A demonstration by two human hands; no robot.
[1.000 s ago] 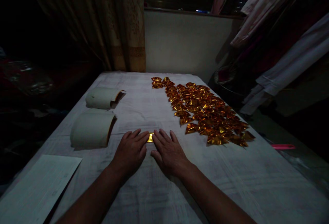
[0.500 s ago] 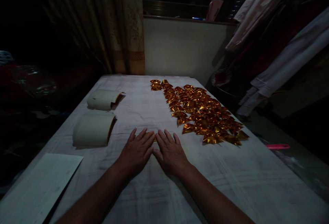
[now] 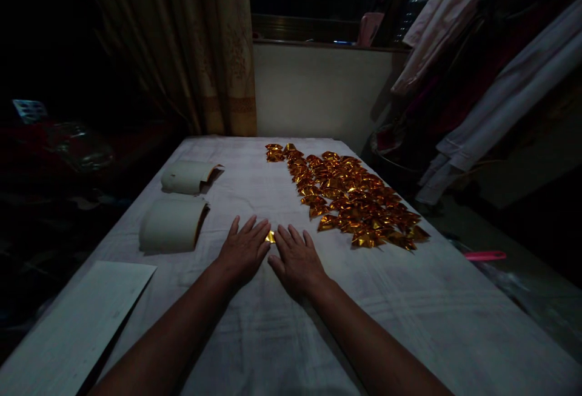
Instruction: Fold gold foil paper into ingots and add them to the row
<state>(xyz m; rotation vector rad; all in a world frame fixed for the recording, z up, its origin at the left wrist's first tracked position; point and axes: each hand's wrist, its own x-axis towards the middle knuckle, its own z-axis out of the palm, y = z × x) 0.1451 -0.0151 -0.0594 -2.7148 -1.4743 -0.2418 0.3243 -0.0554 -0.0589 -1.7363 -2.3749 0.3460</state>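
Note:
My left hand (image 3: 243,250) lies palm down with its fingers spread on the cloth-covered table (image 3: 291,329). Beside it, my right hand (image 3: 296,259) rests flat in the same way, fingers stretched forward. Between the two hands shows a small piece of gold foil paper (image 3: 270,237); the fingers cover its ends, so its full shape is hidden. Beyond my right hand lies a spread of folded gold foil pieces (image 3: 350,193), several rows deep. Two curved stacks of pale sheets (image 3: 173,226) with orange edges lie to the left of my left hand.
A flat pale sheet or board (image 3: 86,323) lies at the near left of the table. Behind the table hangs a curtain (image 3: 218,56) beside a low wall. Clothes (image 3: 491,93) hang at the right, above a pink handle (image 3: 485,256) beside the table edge.
My hands have moved slightly apart, so more of the gold foil shows between them. The camera view has shifted a little.

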